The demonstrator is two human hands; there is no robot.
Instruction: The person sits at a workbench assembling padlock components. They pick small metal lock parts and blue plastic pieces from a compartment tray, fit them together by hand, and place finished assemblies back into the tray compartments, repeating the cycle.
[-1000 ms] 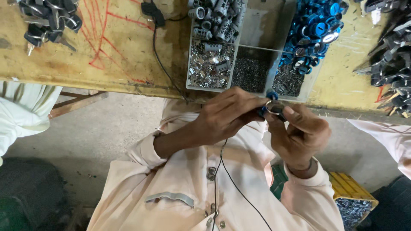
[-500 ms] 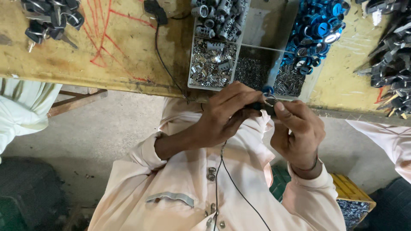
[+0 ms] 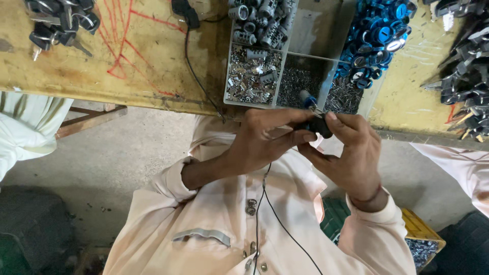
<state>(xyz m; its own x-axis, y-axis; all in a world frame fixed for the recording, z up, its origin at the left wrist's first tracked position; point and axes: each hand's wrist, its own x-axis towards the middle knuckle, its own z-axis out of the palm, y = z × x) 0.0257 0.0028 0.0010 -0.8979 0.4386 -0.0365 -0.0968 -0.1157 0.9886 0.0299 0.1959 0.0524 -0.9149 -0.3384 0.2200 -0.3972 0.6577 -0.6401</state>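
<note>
Your left hand [image 3: 270, 137] and right hand [image 3: 351, 153] both pinch a small dark part [image 3: 320, 125], near the grey parts tray [image 3: 254, 71].

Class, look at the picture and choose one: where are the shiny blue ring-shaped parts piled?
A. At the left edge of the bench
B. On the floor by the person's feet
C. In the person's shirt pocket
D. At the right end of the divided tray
D: the blue ring-shaped parts lie heaped at the right end of the divided tray, above the person's joined hands.
</note>
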